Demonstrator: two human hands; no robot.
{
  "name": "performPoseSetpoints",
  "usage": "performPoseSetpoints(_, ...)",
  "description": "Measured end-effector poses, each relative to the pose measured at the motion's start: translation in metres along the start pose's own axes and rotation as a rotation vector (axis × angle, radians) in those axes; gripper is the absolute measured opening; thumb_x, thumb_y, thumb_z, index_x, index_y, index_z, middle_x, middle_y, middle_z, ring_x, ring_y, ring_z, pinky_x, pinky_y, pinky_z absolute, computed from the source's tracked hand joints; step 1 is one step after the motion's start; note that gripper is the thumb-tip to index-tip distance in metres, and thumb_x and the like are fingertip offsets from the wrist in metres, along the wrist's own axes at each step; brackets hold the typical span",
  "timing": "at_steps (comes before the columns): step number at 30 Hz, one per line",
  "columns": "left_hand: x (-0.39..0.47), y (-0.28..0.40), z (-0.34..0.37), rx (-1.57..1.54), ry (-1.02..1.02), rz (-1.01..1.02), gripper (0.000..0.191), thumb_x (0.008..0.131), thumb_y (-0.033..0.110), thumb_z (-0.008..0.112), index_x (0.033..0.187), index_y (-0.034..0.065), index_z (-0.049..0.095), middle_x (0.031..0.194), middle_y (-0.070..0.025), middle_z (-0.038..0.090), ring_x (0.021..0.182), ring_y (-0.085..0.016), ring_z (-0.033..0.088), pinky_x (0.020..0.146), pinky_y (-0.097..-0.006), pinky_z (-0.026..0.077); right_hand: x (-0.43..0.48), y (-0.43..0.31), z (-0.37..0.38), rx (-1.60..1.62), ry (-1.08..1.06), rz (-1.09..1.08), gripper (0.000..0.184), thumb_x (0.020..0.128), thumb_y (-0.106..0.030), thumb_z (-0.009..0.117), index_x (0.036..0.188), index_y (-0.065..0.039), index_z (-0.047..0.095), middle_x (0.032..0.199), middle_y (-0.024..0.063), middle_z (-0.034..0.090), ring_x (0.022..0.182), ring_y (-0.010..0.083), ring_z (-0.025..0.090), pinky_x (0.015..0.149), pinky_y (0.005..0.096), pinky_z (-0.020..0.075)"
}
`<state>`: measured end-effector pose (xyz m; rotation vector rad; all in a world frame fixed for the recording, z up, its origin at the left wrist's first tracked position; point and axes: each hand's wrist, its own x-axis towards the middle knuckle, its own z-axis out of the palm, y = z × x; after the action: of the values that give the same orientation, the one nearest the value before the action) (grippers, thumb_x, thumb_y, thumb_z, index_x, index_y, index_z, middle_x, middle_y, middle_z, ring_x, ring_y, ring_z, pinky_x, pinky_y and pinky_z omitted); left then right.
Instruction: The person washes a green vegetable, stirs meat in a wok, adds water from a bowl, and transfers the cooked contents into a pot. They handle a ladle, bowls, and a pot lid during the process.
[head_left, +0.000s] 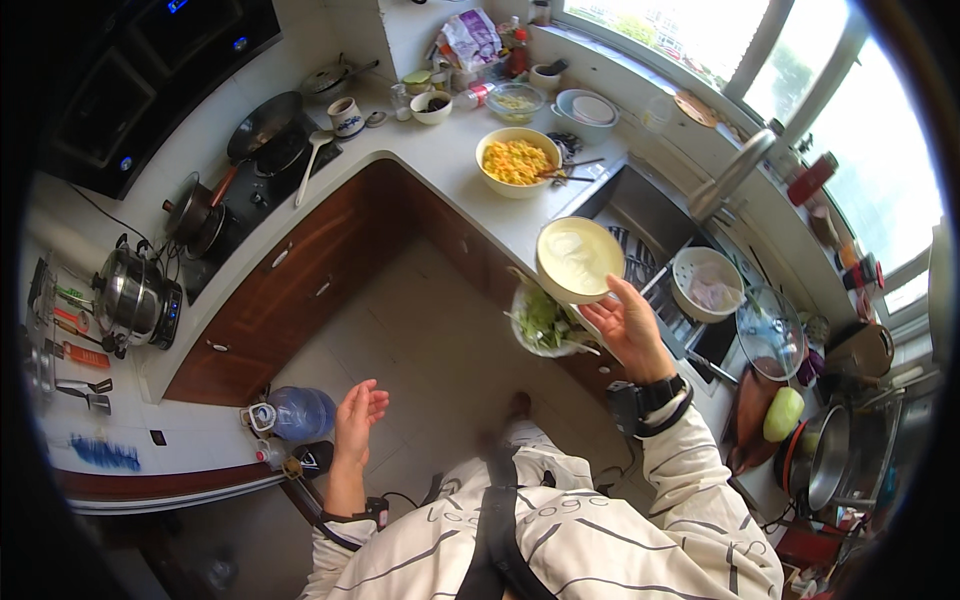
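My right hand (627, 327) grips the rim of a cream-coloured bowl (559, 281) near the sink's front edge. The bowl's inside (577, 259) looks pale and shiny; whether that is liquid or glare I cannot tell. Below it, a bin or bag of green leafy scraps (551, 322) hangs or stands against the cabinet, partly hidden by the bowl. My left hand (361, 414) is held in the air over the floor with nothing in it, its fingers loosely extended. A blue plastic water jug (304, 413) stands close to its left.
The sink (637, 199) has a tall faucet (731, 176) and a white colander (684, 279) over it. A bowl of yellow-orange chopped food (517, 159) with chopsticks sits on the counter. A wok (259, 124) and saucepan (187, 214) stand on the hob. A glass lid (769, 330) and peeled vegetable (783, 415) lie right.
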<state>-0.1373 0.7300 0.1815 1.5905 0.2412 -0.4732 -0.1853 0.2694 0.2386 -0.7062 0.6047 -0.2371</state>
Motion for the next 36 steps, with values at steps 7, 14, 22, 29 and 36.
performPoseSetpoints(7,0.074,0.017,-0.036,-0.073,0.123,-0.051,0.041,0.109,0.037,0.048,0.130,0.0040,0.059,0.108,-0.0090,0.069,0.097,-0.016,0.066,0.084,-0.0305,0.053,0.161,0.060,0.128,-0.029,-0.114,0.120,0.029,0.098,-0.017,0.067,0.121,-0.004,0.054,0.117,0.0192,0.066,0.106,0.0298,0.069,0.092,0.0431,0.0586)
performPoseSetpoints(14,0.133,0.037,-0.088,-0.123,0.327,-0.104,0.041,0.109,0.038,0.047,0.130,0.0045,0.058,0.108,-0.0095,0.069,0.097,-0.018,0.067,0.083,-0.0316,0.053,0.310,0.120,0.220,0.038,-0.127,0.121,0.033,0.097,-0.012,0.066,0.125,-0.005,0.050,0.120,0.0135,0.062,0.111,0.0281,0.063,0.099,0.0466,0.0538)
performPoseSetpoints(22,0.242,0.058,-0.160,-0.194,0.220,-0.211,0.044,0.108,0.041,0.049,0.131,0.0049,0.059,0.109,-0.0111,0.070,0.096,-0.018,0.067,0.083,-0.0320,0.054,0.456,0.178,0.259,0.197,0.024,-0.007,0.043,0.093,-0.001,0.066,0.127,-0.008,0.041,0.123,0.0146,0.057,0.112,0.0305,0.061,0.098,0.0513,0.0516)
performPoseSetpoints(29,0.351,0.109,-0.221,-0.137,0.203,-0.220,0.052,0.106,0.048,0.049,0.133,0.0046,0.057,0.109,-0.0106,0.067,0.096,-0.019,0.065,0.082,-0.0315,0.052,0.530,0.195,0.274,0.215,0.346,-0.063,0.045,0.090,0.002,0.064,0.129,-0.005,0.042,0.120,0.0163,0.058,0.106,0.0334,0.065,0.091,0.0509,0.0572)
performPoseSetpoints(36,0.419,0.109,-0.229,-0.112,0.095,-0.278,0.057,0.104,0.053,0.051,0.135,0.0062,0.056,0.106,-0.0084,0.065,0.095,-0.018,0.062,0.084,-0.0323,0.049,0.564,0.204,0.287,-0.003,0.481,-0.159,0.013,0.097,-0.016,0.062,0.088,-0.006,0.061,0.066,0.0029,0.055,0.059,0.0170,0.055,0.049,0.0362,0.0454)
